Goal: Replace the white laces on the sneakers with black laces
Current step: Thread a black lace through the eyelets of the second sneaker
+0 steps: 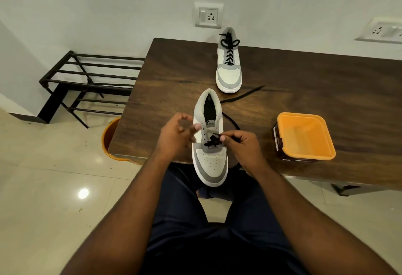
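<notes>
Grey-and-white, the near sneaker (210, 144) sits at the front edge of the wooden table (174, 74), toe overhanging toward the person. Only its lowest eyelets carry the black lace (213, 141). The right hand (241, 146) pinches one lace end beside the eyelets; the left hand (176, 135) steadies the shoe's side, fingers curled. A second sneaker (228, 68), fully laced in black, stands farther back. An orange tub (304, 137) sits to the right.

A dark brown wooden table (304, 74) stands against a plain white wall (108, 2). Left of the table sits a black metal rack (87, 78) on a shiny cream tiled floor (54, 176). Above the table, a white wall socket (208, 16).
</notes>
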Demonstrator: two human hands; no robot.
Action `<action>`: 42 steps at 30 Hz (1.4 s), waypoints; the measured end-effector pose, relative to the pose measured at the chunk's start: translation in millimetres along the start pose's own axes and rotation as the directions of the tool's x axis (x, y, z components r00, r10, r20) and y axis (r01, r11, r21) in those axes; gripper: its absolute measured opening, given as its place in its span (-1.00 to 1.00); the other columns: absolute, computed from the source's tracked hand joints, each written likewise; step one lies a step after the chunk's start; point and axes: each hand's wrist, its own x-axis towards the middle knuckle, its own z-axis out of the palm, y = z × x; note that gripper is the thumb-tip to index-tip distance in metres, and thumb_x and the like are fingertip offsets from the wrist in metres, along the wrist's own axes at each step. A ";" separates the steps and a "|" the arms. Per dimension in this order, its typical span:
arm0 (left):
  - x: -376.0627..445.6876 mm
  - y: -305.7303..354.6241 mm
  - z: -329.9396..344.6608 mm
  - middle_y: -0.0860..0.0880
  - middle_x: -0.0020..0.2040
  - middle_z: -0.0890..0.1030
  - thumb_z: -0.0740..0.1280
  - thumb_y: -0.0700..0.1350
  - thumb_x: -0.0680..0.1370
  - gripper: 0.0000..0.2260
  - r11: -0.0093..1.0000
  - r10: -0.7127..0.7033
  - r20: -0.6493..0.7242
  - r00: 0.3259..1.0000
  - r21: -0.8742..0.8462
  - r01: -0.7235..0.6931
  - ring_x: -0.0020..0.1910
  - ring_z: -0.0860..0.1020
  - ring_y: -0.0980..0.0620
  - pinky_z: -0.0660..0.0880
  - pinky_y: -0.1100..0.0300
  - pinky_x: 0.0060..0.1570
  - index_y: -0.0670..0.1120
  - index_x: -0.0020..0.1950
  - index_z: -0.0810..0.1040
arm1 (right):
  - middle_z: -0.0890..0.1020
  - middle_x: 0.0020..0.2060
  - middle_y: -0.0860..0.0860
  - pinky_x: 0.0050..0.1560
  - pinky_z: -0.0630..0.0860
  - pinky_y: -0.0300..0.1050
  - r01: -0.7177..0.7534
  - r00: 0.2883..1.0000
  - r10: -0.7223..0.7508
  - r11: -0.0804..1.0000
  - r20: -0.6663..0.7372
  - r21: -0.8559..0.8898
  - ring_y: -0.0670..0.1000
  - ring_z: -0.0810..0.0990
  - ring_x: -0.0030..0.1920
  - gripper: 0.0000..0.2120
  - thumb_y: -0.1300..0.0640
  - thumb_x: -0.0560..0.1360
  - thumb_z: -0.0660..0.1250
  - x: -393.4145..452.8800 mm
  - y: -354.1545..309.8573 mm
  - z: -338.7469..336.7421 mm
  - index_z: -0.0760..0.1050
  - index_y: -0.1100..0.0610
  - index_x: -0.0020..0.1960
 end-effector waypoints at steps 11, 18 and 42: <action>20.8 -20.3 35.5 -0.04 -0.35 0.64 0.46 0.03 0.48 -0.73 0.954 -0.010 -0.065 0.998 0.297 0.029 -0.32 0.62 0.03 0.59 0.07 -0.27 -0.14 -0.29 0.62 | 0.71 -0.15 0.02 -0.09 0.58 -0.26 0.001 1.000 -0.008 0.975 -0.028 -0.221 -0.13 0.66 -0.18 -0.88 0.26 0.48 0.42 15.8 16.8 21.9 0.68 0.18 0.00; 22.9 -35.6 30.7 0.10 -0.61 0.37 0.41 -0.14 0.54 -0.52 0.990 -0.063 -0.047 0.997 0.126 0.068 -0.52 0.37 0.09 0.35 0.25 -0.46 -0.07 -0.55 0.33 | 0.70 -0.15 0.02 -0.09 0.53 -0.35 0.095 0.995 -0.095 0.920 0.018 -0.381 -0.10 0.64 -0.16 -0.86 0.29 0.51 0.37 23.6 17.1 39.3 0.68 0.20 0.00; 10.3 -55.6 32.5 0.02 -0.12 0.66 0.40 -0.44 0.45 -0.77 0.954 -0.077 0.011 0.997 -0.291 0.077 -0.16 0.64 0.17 0.58 0.32 -0.05 -0.21 0.04 0.66 | 0.64 -0.19 0.05 -0.07 0.53 -0.15 -0.076 0.989 0.115 0.937 0.095 -0.342 -0.04 0.59 -0.17 -0.90 0.29 0.54 0.32 39.8 26.4 48.0 0.61 0.19 -0.09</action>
